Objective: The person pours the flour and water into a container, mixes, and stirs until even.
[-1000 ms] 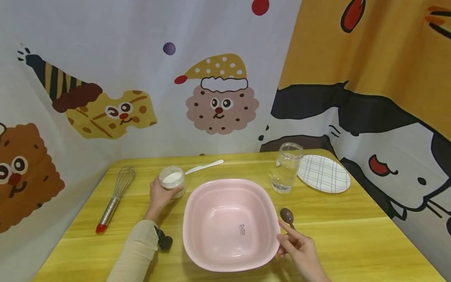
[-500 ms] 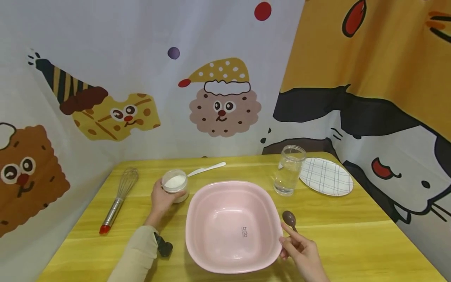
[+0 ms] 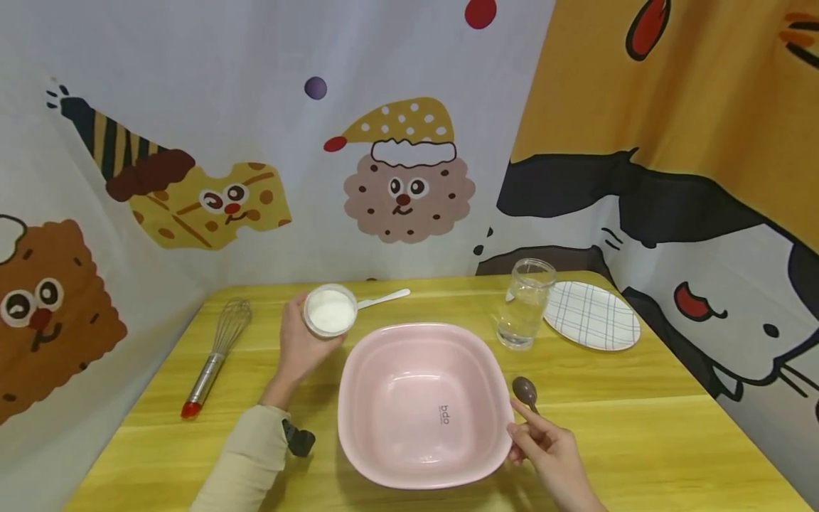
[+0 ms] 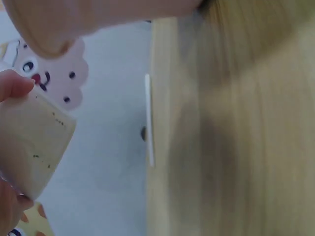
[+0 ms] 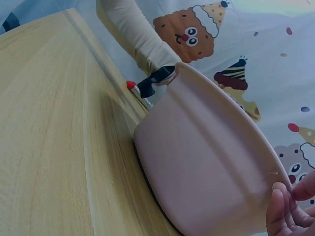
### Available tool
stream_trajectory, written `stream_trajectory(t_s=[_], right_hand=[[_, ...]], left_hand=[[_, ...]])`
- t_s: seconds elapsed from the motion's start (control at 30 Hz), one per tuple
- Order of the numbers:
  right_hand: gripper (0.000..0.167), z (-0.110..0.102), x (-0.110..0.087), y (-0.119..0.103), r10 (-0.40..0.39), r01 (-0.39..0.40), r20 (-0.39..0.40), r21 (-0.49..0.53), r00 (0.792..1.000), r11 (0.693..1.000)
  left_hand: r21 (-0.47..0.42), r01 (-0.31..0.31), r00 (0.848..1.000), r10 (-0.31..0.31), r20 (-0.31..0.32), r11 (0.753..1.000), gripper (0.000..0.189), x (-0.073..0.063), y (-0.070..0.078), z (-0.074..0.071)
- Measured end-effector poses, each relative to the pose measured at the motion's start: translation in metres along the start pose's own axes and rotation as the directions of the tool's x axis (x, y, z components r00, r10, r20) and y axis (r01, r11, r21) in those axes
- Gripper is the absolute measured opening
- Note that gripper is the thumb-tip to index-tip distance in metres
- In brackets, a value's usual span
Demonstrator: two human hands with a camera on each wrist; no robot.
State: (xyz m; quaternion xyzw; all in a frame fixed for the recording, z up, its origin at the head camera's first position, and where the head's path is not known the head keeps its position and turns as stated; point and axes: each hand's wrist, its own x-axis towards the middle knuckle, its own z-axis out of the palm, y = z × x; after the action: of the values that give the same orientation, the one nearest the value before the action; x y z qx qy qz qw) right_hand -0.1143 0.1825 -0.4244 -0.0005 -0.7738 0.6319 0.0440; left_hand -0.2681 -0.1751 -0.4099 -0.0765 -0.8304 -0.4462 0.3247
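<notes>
- Powder jar: gripped in left hand, raised just off far-left rim of pink basin.
- Basin: right rim pinched by right hand.
- Step, apparently: bringing contents to basin; next calls for rightward carry, then tilt.
- Edges: basin rim to clear, white knife beyond jar; room leftward, toward whisk.

Red-ended wire whisk lying at left on yellow wood-grain table. Slim white utensil near far edge; upright glass of clear liquid just beside checked white plate. Cartoon-printed cloth hangs behind.
</notes>
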Motion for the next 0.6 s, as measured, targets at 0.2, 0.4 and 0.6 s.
stream_trajectory(t_s=[0.2, 0.4, 0.6], right_hand=[[0.046, 0.001, 0.001, 0.001, -0.004, 0.004, -0.001, 0.003, 1.0, 1.0], [0.045, 0.001, 0.001, 0.0, -0.032, 0.032, -0.014, 0.008, 0.999, 0.999], [0.045, 0.002, 0.001, 0.002, -0.044, 0.044, -0.014, 0.013, 0.999, 0.999]], left_hand=[[-0.018, -0.249, 0.968, 0.249, -0.014, 0.968, 0.092, -0.001, 0.019, 0.001], [-0.018, -0.401, 0.909, 0.4, 0.119, 0.916, 0.089, -0.005, 0.042, 0.001], [-0.02, -0.523, 0.829, 0.513, 0.224, 0.852, 0.09, -0.011, 0.061, 0.002]])
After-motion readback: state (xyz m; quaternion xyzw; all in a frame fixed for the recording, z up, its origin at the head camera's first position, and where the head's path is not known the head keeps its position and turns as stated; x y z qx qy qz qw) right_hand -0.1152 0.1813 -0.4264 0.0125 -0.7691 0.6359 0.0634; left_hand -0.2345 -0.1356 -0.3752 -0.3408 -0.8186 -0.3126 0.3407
